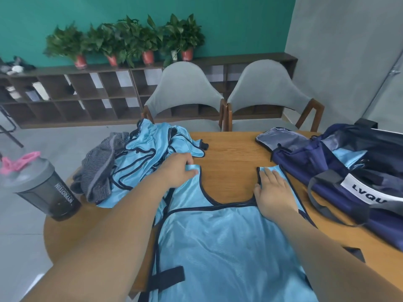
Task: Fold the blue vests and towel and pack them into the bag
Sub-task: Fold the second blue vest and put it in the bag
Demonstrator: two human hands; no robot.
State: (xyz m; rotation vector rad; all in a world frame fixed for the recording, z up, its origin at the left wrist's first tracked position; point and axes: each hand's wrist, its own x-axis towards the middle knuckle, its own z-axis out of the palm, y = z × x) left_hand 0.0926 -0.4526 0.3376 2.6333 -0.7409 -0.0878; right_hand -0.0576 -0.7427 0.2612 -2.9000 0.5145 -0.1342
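Vest (218, 236) lies flat, long axis front-to-back, neck end toward chairs (185, 88).

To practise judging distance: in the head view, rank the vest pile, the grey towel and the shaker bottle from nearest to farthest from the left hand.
1. Vest pile, just left of the left hand, which holds the spread vest by its strap.
2. Grey towel, beyond the pile, farther left.
3. Shaker bottle, farthest left, at the table edge.

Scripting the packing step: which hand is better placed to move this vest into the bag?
Likely the right hand: it rests on the vest beside the open bag; the left hand is by the vest pile.
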